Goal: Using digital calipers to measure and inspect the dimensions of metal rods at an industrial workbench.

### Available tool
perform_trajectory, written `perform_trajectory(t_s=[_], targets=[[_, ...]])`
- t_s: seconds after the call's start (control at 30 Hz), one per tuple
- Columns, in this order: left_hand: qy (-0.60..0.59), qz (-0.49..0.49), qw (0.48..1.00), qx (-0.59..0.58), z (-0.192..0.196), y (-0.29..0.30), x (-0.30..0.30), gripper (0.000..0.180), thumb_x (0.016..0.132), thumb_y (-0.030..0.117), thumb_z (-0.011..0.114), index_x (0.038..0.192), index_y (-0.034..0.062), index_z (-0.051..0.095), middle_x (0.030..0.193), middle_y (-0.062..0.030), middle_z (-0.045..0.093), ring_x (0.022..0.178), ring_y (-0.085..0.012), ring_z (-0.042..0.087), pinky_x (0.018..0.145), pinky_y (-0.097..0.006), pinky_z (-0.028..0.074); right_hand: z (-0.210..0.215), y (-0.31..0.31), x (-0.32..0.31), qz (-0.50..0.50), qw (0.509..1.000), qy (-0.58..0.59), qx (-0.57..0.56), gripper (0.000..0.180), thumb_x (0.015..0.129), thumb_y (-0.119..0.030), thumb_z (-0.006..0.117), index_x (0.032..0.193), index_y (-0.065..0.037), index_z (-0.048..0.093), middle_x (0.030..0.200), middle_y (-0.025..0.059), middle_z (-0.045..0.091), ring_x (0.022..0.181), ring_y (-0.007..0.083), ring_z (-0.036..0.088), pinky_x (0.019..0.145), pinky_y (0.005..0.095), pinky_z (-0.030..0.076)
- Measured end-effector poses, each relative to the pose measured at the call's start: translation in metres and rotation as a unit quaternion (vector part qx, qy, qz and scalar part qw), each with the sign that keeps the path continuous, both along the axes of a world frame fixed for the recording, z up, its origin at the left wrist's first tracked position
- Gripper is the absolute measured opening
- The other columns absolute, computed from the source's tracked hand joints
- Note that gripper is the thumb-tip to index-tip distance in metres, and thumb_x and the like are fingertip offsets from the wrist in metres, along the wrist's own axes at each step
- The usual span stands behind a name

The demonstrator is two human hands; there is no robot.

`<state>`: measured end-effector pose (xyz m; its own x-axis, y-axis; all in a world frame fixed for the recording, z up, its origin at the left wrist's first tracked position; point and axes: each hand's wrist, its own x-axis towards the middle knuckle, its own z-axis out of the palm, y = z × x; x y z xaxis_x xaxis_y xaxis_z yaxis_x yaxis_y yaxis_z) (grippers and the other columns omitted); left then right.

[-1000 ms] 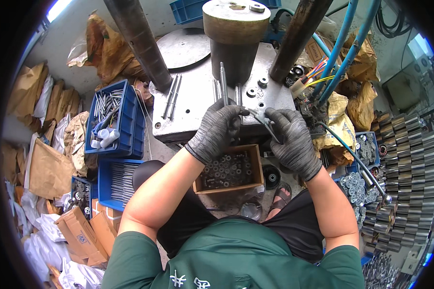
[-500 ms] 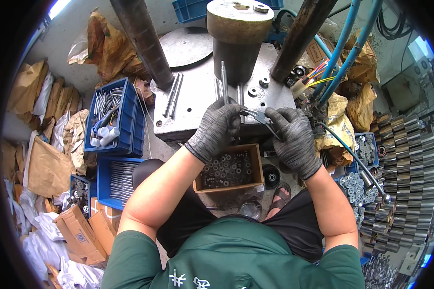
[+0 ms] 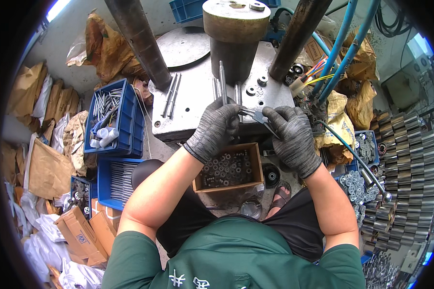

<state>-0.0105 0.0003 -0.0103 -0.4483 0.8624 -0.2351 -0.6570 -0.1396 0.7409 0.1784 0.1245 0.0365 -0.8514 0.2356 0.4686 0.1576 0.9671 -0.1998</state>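
My left hand (image 3: 211,126), in a dark grey knit glove, is closed round a slim metal shaft (image 3: 223,84) that points up from the fist. My right hand (image 3: 294,139), gloved alike, grips a pair of pliers (image 3: 261,117). The jaws of the pliers reach to the left hand's fingertips, at the shaft; what they touch there is too small to tell. Both hands are over the front edge of a metal plate (image 3: 188,126). More shafts (image 3: 174,96) lie on the plate to the left, and two small bearings (image 3: 251,90) sit to the right.
A thick steel cylinder (image 3: 234,53) stands on the plate between two dark posts (image 3: 139,41). Below my hands is a cardboard box (image 3: 226,188) of small rings. Blue bins (image 3: 137,120) with metal parts stand left; stacked metal tubes (image 3: 405,178) and blue hoses (image 3: 347,53) are right.
The plate, cylinder and posts appear slightly further left in the picture. Both hands keep their grip on the shaft and the pliers and have hardly moved.
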Motion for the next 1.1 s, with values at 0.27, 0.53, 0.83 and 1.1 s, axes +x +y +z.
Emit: perform_trajectory(t_s=[0.27, 0.53, 0.83, 1.1], targets=[[0.171, 0.006, 0.985, -0.026, 0.011, -0.004, 0.006, 0.019, 0.101, 0.012, 0.059, 0.116, 0.0009, 0.059, 0.077, -0.0056, 0.061, 0.052, -0.0076, 0.051, 0.045, -0.02, 0.04, -0.005, 0.011, 0.006, -0.006, 0.996, 0.022, -0.091, 0.036, 0.086, -0.003, 0.064, 0.121, -0.006, 0.07, 0.099, 0.0184, 0.069, 0.09, 0.0381, 0.067, 0.078, 0.0458, 0.055], [0.258, -0.023, 0.966, -0.014, 0.005, -0.007, 0.0, 0.034, 0.106, 0.018, 0.055, 0.134, 0.0008, 0.061, 0.093, -0.0062, 0.072, 0.068, -0.0054, 0.061, 0.061, -0.02, 0.05, -0.005, 0.037, 0.026, -0.057, 0.889, 0.085, -0.447, 0.046, 0.088, -0.009, 0.076, 0.131, 0.005, 0.064, 0.108, 0.013, 0.075, 0.096, 0.0135, 0.068, 0.086, 0.0299, 0.055], [0.445, -0.002, 0.895, -0.04, 0.01, -0.011, 0.002, 0.03, 0.095, 0.001, 0.063, 0.124, 0.0027, 0.07, 0.103, -0.0049, 0.071, 0.094, -0.0115, 0.063, 0.091, -0.029, 0.052, 0.017, 0.044, 0.039, -0.092, 0.925, -0.031, -0.368, 0.047, 0.086, -0.01, 0.077, 0.13, 0.002, 0.066, 0.105, 0.0131, 0.076, 0.094, 0.0141, 0.07, 0.087, 0.0311, 0.056], [0.554, -0.052, 0.831, 0.008, 0.01, -0.016, -0.003, 0.031, 0.095, -0.003, 0.061, 0.124, 0.0027, 0.07, 0.11, -0.0064, 0.072, 0.104, -0.016, 0.066, 0.097, -0.032, 0.052, 0.02, 0.05, 0.051, -0.052, 0.903, -0.139, -0.402, 0.044, 0.085, -0.008, 0.074, 0.129, -0.003, 0.069, 0.109, 0.0135, 0.076, 0.095, 0.0134, 0.071, 0.087, 0.0313, 0.056]])
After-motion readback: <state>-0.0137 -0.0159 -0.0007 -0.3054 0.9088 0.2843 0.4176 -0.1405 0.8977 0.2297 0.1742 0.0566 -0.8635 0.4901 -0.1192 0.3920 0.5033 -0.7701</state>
